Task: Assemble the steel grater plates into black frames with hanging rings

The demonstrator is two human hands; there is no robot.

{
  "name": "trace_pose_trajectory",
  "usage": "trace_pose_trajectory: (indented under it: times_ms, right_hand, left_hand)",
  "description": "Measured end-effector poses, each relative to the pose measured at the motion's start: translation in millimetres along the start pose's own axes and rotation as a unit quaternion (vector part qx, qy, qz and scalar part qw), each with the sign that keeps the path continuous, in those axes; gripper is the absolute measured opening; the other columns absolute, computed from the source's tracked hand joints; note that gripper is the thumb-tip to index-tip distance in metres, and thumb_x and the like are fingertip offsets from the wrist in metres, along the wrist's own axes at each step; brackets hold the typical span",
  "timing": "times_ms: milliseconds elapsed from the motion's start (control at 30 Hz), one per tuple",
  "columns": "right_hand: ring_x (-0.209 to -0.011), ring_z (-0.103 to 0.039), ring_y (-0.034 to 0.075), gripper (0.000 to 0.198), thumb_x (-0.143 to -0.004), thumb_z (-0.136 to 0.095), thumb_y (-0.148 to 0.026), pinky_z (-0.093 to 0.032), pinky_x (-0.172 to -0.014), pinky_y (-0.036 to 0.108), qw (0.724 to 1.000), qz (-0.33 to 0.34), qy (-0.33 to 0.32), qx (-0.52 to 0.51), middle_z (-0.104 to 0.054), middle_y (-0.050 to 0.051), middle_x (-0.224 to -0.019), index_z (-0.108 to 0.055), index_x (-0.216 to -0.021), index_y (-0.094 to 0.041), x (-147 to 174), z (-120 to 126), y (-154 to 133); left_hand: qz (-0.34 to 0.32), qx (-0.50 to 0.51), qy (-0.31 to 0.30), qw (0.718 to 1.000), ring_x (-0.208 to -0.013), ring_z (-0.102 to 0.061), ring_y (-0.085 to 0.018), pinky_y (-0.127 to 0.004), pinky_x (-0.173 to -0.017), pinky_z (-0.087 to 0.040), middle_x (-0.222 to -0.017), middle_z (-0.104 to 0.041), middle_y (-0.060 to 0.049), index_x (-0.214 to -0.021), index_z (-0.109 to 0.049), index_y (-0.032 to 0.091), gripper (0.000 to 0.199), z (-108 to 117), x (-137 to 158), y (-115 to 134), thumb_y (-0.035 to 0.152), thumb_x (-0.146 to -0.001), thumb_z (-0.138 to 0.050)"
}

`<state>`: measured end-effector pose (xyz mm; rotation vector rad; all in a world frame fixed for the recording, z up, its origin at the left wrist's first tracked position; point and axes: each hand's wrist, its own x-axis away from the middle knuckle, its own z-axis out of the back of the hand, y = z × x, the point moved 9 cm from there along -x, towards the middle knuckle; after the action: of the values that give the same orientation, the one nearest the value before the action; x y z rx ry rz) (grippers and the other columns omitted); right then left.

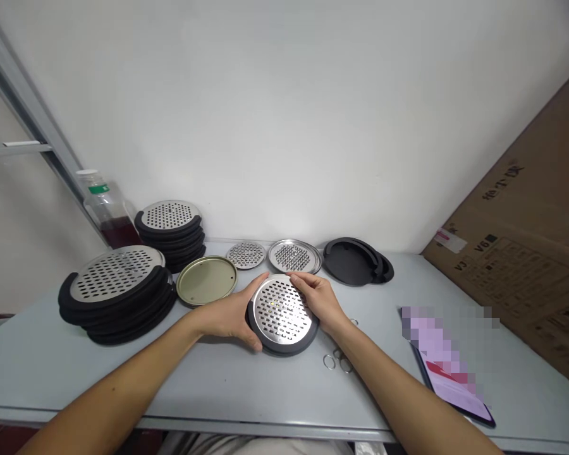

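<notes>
In front of me is a round perforated metal disc [283, 311] set in a black base [291, 347], its slotted face tilted up toward me. My left hand [237, 316] is wrapped around the left edge, thumb low and fingers at the top. The upper right edge is gripped by my right hand [317, 298], with fingertips pressing on the metal rim. Left of the hands lies a gold-coloured round lid [207, 280]. Behind them lie a small perforated disc [246, 255] and a larger rimmed perforated disc [294, 257]. Several thin metal rings [329, 362] lie beside my right forearm.
Two stacks of black-based perforated discs, a near stack [118, 297] and a far stack [171, 234], stand left. Behind is a bottle of dark red liquid [107, 212]. Black bases [353, 262] lie back right. A tablet [448, 373] and cardboard box [516, 253] are at right.
</notes>
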<state>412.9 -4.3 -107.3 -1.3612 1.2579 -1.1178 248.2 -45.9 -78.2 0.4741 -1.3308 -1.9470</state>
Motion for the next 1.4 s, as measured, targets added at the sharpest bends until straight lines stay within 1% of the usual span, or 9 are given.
trace_pose_trajectory:
  times_ms: [167, 267, 533, 700, 867, 1033, 1167, 1300, 1400]
  right_hand:
    - [-0.08, -0.064, 0.022, 0.042, -0.071, -0.073, -0.052, -0.047, -0.072, 0.032, 1.0, 0.011, 0.014, 0.02, -0.074, 0.007, -0.085, -0.076, -0.092, -0.016, 0, 1, -1]
    - [-0.076, -0.062, 0.021, 0.041, -0.071, -0.072, -0.054, -0.046, -0.069, 0.031, 1.0, 0.009, 0.019, 0.022, -0.072, 0.006, -0.078, -0.075, -0.084, -0.015, 1, 2, 0]
    - [-0.076, -0.062, 0.02, 0.039, -0.076, -0.069, -0.054, -0.046, -0.07, 0.03, 1.0, 0.022, 0.02, 0.009, -0.071, 0.006, -0.079, -0.072, -0.074, -0.016, 1, 3, 0]
    - [-0.082, -0.065, 0.022, 0.044, -0.072, -0.071, -0.056, -0.048, -0.074, 0.031, 1.0, 0.002, 0.022, 0.001, -0.074, 0.006, -0.087, -0.075, -0.09, -0.016, 2, 3, -1]
    - [-0.083, -0.068, 0.021, 0.044, -0.074, -0.073, -0.047, -0.05, -0.075, 0.03, 0.997, -0.063, 0.016, -0.033, -0.075, 0.005, -0.091, -0.07, -0.109, -0.021, 8, 1, 1]
    - [-0.081, -0.069, 0.022, 0.039, -0.081, -0.067, -0.047, -0.052, -0.074, 0.031, 0.985, -0.15, -0.034, -0.072, -0.075, 0.009, -0.093, -0.07, -0.104, -0.016, 16, -8, 7]
    - [-0.08, -0.07, 0.021, 0.034, -0.084, -0.064, -0.041, -0.053, -0.076, 0.031, 0.971, -0.194, -0.06, -0.123, -0.075, 0.011, -0.092, -0.07, -0.102, -0.013, 22, -15, 7]
    - [-0.082, -0.07, 0.02, 0.031, -0.083, -0.066, -0.034, -0.053, -0.077, 0.03, 0.974, -0.173, -0.061, -0.136, -0.075, 0.01, -0.092, -0.069, -0.108, -0.015, 21, -18, 3]
    - [-0.083, -0.069, 0.02, 0.035, -0.08, -0.07, -0.029, -0.052, -0.077, 0.03, 0.979, -0.146, -0.058, -0.126, -0.075, 0.008, -0.092, -0.068, -0.112, -0.017, 21, -18, -1]
  left_hand:
    - [-0.026, -0.006, 0.018, 0.999, -0.133, -0.04, -0.035, -0.047, -0.111, -0.031, -0.147, -0.041, -0.012, -0.152, -0.015, 0.029, 0.132, 0, -1, 8, 0.03, -0.044, -0.091]
    - [-0.03, -0.007, 0.031, 0.999, -0.13, -0.043, -0.034, -0.048, -0.111, -0.031, -0.143, -0.045, -0.012, -0.149, -0.022, 0.028, 0.126, 1, -1, 11, 0.028, -0.043, -0.091]
    - [-0.023, -0.026, 0.048, 0.998, -0.13, -0.043, -0.034, -0.048, -0.111, -0.031, -0.142, -0.044, -0.01, -0.146, -0.026, 0.029, 0.125, 2, 0, 9, 0.028, -0.04, -0.092]
    - [-0.023, -0.008, 0.018, 1.0, -0.132, -0.041, -0.034, -0.049, -0.111, -0.03, -0.144, -0.043, -0.011, -0.149, -0.018, 0.03, 0.129, -1, -2, 8, 0.026, -0.043, -0.092]
    - [-0.03, 0.021, -0.006, 0.999, -0.137, -0.035, -0.034, -0.049, -0.114, -0.026, -0.15, -0.036, -0.011, -0.151, -0.011, 0.03, 0.13, -1, -1, 9, 0.026, -0.048, -0.09]
    - [-0.051, 0.056, -0.023, 0.997, -0.139, -0.032, -0.034, -0.051, -0.115, -0.022, -0.152, -0.033, -0.012, -0.152, -0.012, 0.029, 0.127, -3, 2, 15, 0.026, -0.052, -0.089]
    - [-0.045, 0.084, -0.028, 0.995, -0.139, -0.033, -0.033, -0.05, -0.114, -0.024, -0.151, -0.035, -0.011, -0.152, -0.013, 0.031, 0.126, -3, 3, 15, 0.024, -0.052, -0.09]
    - [-0.03, 0.095, -0.012, 0.995, -0.138, -0.035, -0.031, -0.047, -0.113, -0.028, -0.15, -0.038, -0.01, -0.15, -0.018, 0.031, 0.116, -1, 2, 16, 0.026, -0.058, -0.088]
    - [-0.025, 0.098, 0.026, 0.995, -0.131, -0.043, -0.029, -0.045, -0.109, -0.034, -0.141, -0.048, -0.01, -0.145, -0.029, 0.029, 0.094, 2, 1, 16, 0.03, -0.068, -0.082]
